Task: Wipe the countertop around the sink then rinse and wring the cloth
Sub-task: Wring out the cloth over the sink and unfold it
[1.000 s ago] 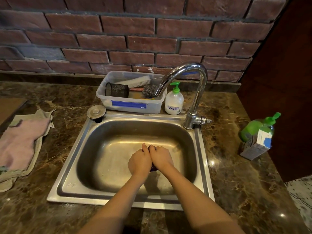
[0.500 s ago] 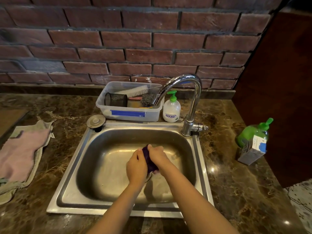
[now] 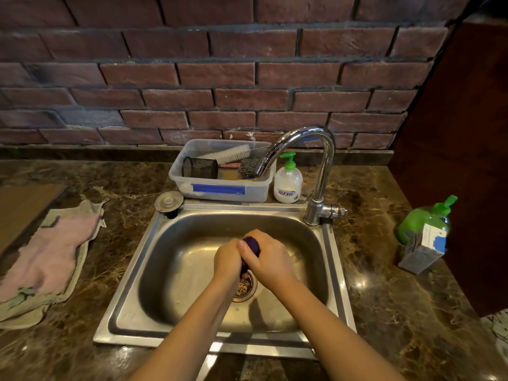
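Backdrop: a red brick wall (image 3: 220, 78) ran across the top of the frame above a dark marbled counter (image 3: 384, 270).
Sink (image 3: 132, 270): steel, lower centre, its drain (image 3: 244, 287) partly showing beneath the hands.
Cloth (image 3: 251, 244): dark purple, bunched into a tight roll, held over the basin at frame centre.
Left hand (image 3: 229, 259): fingers curled round the roll's lower part.
Right hand (image 3: 268, 255): fingers wrapped round its upper part, touching the left hand.
Faucet (image 3: 319, 171): chrome, arched, upper right of the basin.
Left edge: a pink towel (image 3: 46, 257) lay on the counter.

Red-brown brick wall (image 3: 220, 78) with dark mortar joints behind, dark veined marble tabletop (image 3: 384, 312) with glossy light reflections, dark brown wooden panel (image 3: 467, 160) at right
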A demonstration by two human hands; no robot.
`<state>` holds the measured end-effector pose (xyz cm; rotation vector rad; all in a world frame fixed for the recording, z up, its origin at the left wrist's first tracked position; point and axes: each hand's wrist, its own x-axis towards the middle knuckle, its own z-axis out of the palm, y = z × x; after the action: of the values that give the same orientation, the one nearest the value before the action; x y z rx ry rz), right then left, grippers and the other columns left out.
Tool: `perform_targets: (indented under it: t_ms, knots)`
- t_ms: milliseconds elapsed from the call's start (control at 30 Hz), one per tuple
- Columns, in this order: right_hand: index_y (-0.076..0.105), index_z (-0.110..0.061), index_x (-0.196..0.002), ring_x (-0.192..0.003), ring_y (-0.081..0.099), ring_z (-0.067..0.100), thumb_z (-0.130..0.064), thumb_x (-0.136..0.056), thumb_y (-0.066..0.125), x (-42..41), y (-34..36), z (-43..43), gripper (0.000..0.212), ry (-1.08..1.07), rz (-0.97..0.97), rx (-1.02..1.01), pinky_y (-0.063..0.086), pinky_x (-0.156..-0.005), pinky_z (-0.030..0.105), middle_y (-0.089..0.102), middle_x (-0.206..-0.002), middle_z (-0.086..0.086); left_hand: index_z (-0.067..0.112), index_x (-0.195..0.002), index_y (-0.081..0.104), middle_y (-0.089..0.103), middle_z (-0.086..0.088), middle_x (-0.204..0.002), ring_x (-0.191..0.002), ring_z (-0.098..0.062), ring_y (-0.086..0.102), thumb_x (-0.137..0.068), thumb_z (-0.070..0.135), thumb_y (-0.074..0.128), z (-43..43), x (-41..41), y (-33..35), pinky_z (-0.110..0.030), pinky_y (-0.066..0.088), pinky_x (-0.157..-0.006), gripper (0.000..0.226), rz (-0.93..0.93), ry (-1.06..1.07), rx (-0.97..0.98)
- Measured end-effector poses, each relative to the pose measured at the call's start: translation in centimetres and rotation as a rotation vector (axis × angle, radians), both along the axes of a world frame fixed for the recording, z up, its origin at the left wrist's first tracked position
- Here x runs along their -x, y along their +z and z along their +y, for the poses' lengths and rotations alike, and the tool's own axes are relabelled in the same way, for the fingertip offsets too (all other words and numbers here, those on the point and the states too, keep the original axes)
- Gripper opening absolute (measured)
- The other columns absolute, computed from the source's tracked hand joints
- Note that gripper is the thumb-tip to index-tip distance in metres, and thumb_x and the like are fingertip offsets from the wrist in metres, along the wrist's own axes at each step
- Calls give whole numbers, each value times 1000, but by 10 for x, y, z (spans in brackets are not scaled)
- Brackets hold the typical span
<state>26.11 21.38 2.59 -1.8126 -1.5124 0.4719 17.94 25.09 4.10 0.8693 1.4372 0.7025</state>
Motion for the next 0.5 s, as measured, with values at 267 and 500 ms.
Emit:
perform_targets:
  t_ms: [267,500]
  knots:
    - [58,-24,-65,-54,53,3,-47,-95,27,7,-14,3,49,-188,136,166,36,-49,19,51,-53,-8,12,-75,57,61,-6,-82,-70,-16,48,-99,24,31,2,-2,-15,-27,34,-61,37,694,-237,-289]
    - [65,-10,-81,-70,60,16,-40,-95,28,12,-21,12,50,-267,287,296,40,-59,25,65,-77,9,11,-62,58,59,-6,-70,-69,-23,52,-95,20,36,2,0,-24,-31,33,-58,40,660,-82,-328]
